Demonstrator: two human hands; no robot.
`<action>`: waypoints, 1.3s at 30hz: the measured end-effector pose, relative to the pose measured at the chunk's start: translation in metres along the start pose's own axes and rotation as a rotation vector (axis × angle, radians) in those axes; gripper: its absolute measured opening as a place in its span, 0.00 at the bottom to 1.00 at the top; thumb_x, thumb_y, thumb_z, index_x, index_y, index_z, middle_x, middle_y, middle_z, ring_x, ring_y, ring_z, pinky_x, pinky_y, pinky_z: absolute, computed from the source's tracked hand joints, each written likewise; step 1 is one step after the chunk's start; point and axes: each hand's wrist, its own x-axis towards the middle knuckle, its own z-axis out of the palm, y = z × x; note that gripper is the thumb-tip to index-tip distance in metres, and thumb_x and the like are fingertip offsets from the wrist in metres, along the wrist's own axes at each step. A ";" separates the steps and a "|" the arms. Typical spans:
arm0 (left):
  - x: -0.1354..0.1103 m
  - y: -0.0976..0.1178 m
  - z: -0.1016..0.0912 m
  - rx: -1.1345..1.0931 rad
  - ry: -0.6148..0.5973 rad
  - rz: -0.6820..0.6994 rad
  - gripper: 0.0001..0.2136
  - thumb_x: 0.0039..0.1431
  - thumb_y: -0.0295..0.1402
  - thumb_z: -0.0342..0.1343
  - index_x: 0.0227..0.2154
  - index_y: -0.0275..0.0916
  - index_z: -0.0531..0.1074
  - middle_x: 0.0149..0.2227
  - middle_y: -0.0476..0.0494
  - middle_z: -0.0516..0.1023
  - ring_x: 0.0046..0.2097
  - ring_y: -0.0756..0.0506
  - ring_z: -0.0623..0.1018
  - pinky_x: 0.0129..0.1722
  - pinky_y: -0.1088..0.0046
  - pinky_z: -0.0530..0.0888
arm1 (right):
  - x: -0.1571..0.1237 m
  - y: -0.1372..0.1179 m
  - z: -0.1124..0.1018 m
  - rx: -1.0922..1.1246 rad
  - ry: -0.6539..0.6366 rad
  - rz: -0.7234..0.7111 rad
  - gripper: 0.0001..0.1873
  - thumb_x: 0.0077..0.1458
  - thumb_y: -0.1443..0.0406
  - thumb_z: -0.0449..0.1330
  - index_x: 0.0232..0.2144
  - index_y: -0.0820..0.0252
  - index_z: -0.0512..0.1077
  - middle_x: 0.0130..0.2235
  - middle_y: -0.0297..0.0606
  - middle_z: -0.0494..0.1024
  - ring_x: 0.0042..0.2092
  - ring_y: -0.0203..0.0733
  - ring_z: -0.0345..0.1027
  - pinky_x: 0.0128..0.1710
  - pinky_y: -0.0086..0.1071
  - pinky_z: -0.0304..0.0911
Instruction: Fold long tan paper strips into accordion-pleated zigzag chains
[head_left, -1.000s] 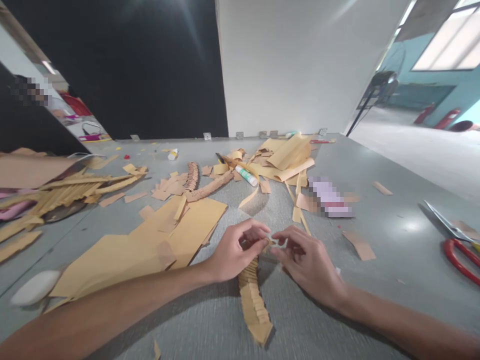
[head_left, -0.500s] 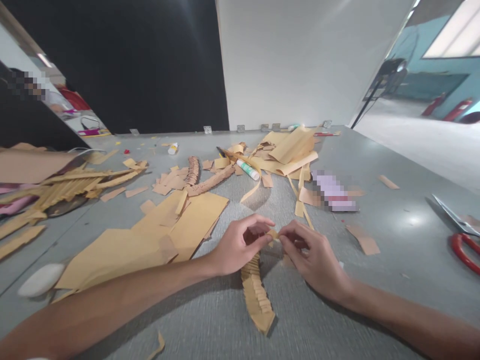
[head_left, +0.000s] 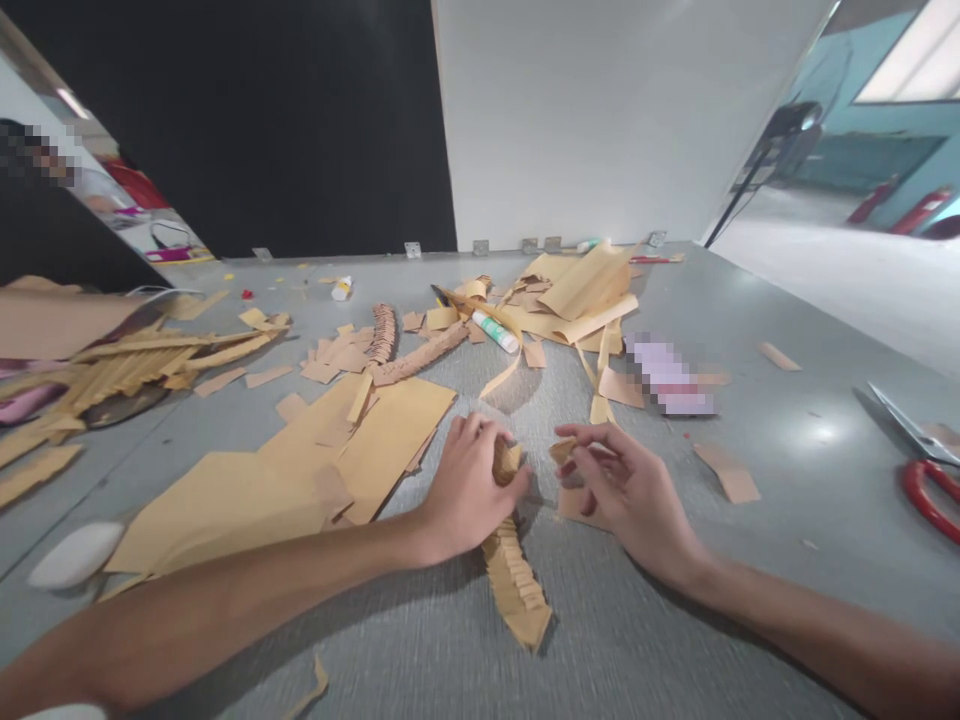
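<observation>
My left hand (head_left: pixel 476 490) is closed round the upper end of a folded brown-paper strip (head_left: pixel 517 580). The strip has many overlapping pleats and a pointed lower end that lies on the grey table. My right hand (head_left: pixel 626 485) is a little to the right, apart from the strip, pinching a small piece of brown paper (head_left: pixel 562 452) between thumb and fingers. A flat scrap of brown paper (head_left: pixel 581 507) lies on the table below my right hand.
Brown-paper sheets (head_left: pixel 225 495) spread at left, with a white rounded object (head_left: pixel 75 555) beside them. Farther back are a glue stick (head_left: pixel 495 331), two pleated strips (head_left: pixel 420 357) and a paper pile (head_left: pixel 589 295). Red-handled scissors (head_left: pixel 930 495) lie at right. A partition (head_left: pixel 570 120) stands behind.
My hands, which met at a small paper piece, have drawn apart. The left has closed round the strip's upper end; the right has moved slightly right with a small piece of paper.
</observation>
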 end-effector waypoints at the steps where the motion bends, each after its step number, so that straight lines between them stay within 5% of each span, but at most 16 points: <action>1: 0.000 0.000 0.000 -0.019 -0.025 -0.002 0.08 0.62 0.37 0.59 0.40 0.40 0.70 0.43 0.41 0.72 0.49 0.37 0.71 0.50 0.58 0.69 | 0.001 0.000 0.000 0.029 0.003 0.019 0.14 0.65 0.53 0.57 0.40 0.57 0.67 0.35 0.40 0.80 0.30 0.41 0.77 0.21 0.28 0.68; 5: 0.002 0.001 -0.005 -0.262 -0.088 -0.020 0.14 0.64 0.36 0.58 0.50 0.42 0.67 0.43 0.43 0.75 0.45 0.41 0.75 0.46 0.63 0.71 | 0.004 -0.001 0.000 0.111 -0.013 0.058 0.14 0.67 0.52 0.56 0.40 0.55 0.62 0.25 0.30 0.76 0.19 0.33 0.67 0.19 0.27 0.65; 11: 0.003 0.002 -0.007 -0.593 -0.173 -0.001 0.25 0.54 0.37 0.70 0.52 0.43 0.66 0.50 0.42 0.77 0.50 0.43 0.77 0.51 0.67 0.72 | 0.003 -0.002 0.000 0.182 -0.044 0.035 0.15 0.65 0.53 0.59 0.45 0.55 0.62 0.27 0.29 0.74 0.21 0.33 0.68 0.20 0.26 0.65; 22: 0.005 0.005 -0.011 -0.517 -0.258 -0.008 0.15 0.63 0.40 0.61 0.50 0.41 0.71 0.38 0.47 0.76 0.35 0.48 0.72 0.34 0.73 0.69 | -0.001 -0.004 -0.001 0.165 -0.109 0.014 0.16 0.66 0.56 0.59 0.52 0.54 0.66 0.30 0.31 0.74 0.23 0.33 0.70 0.20 0.24 0.66; 26: 0.006 0.005 -0.011 -0.538 -0.264 -0.009 0.15 0.64 0.41 0.60 0.49 0.40 0.70 0.33 0.50 0.71 0.32 0.49 0.68 0.32 0.74 0.66 | -0.002 -0.002 0.000 0.141 -0.099 0.057 0.13 0.65 0.55 0.59 0.45 0.57 0.72 0.25 0.33 0.76 0.23 0.35 0.71 0.20 0.25 0.65; 33: 0.006 0.004 -0.013 -0.553 -0.230 0.052 0.16 0.67 0.42 0.55 0.54 0.42 0.66 0.39 0.45 0.74 0.32 0.49 0.72 0.33 0.73 0.69 | 0.002 0.004 -0.003 0.019 0.031 -0.065 0.12 0.64 0.55 0.61 0.37 0.57 0.75 0.35 0.37 0.77 0.22 0.29 0.65 0.19 0.24 0.62; 39: 0.005 0.005 -0.012 -0.539 -0.272 0.095 0.11 0.70 0.40 0.50 0.49 0.40 0.69 0.34 0.47 0.75 0.31 0.49 0.73 0.33 0.73 0.69 | 0.001 0.003 0.000 0.182 0.003 0.021 0.13 0.65 0.54 0.60 0.38 0.58 0.72 0.25 0.33 0.78 0.18 0.33 0.69 0.15 0.24 0.63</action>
